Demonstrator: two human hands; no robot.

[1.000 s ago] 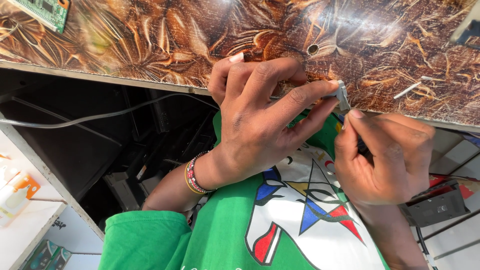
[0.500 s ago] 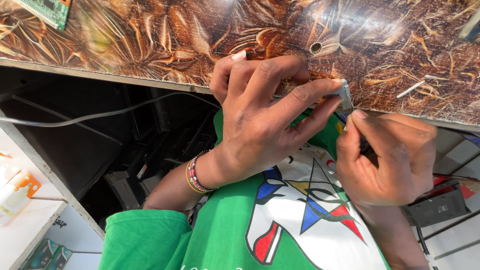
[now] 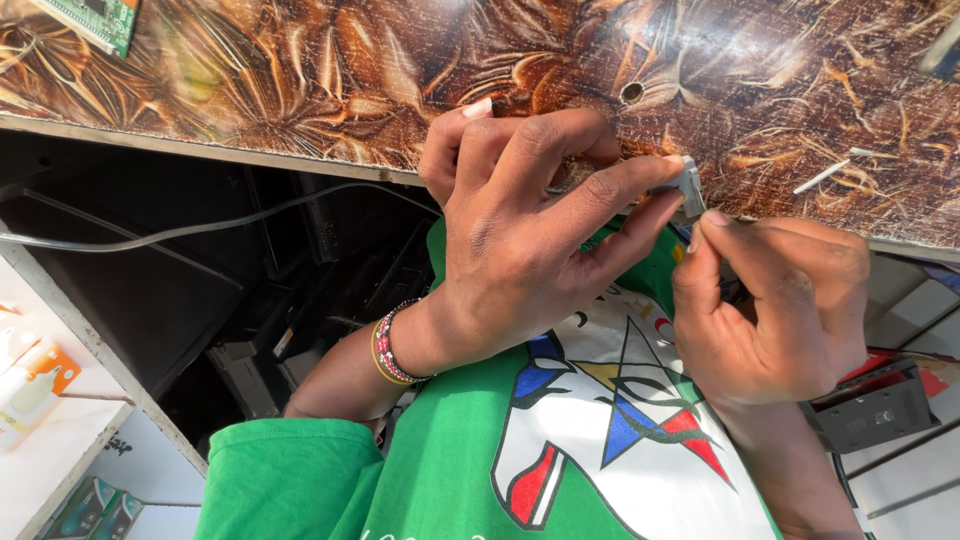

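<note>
A worktop (image 3: pixel 300 70) with a glossy brown, feather-like pattern fills the top of the view; a green circuit board (image 3: pixel 95 18) lies at its far left corner and a small round hole (image 3: pixel 631 93) sits near its near edge. Below that edge, a dark cavity holds black casings and a pale cable (image 3: pixel 200 228). Since half a second ago, both hands have barely shifted; the grip is unchanged. The left hand (image 3: pixel 520 250), beaded bracelets (image 3: pixel 388 345) at the wrist, pinches a small grey-white rectangular part (image 3: pixel 690 185) between thumb and forefinger, just over the worktop's near edge. The right hand (image 3: pixel 775 310) is curled narrow, its forefinger tip touching the part; whether it holds a tool I cannot tell.
</note>
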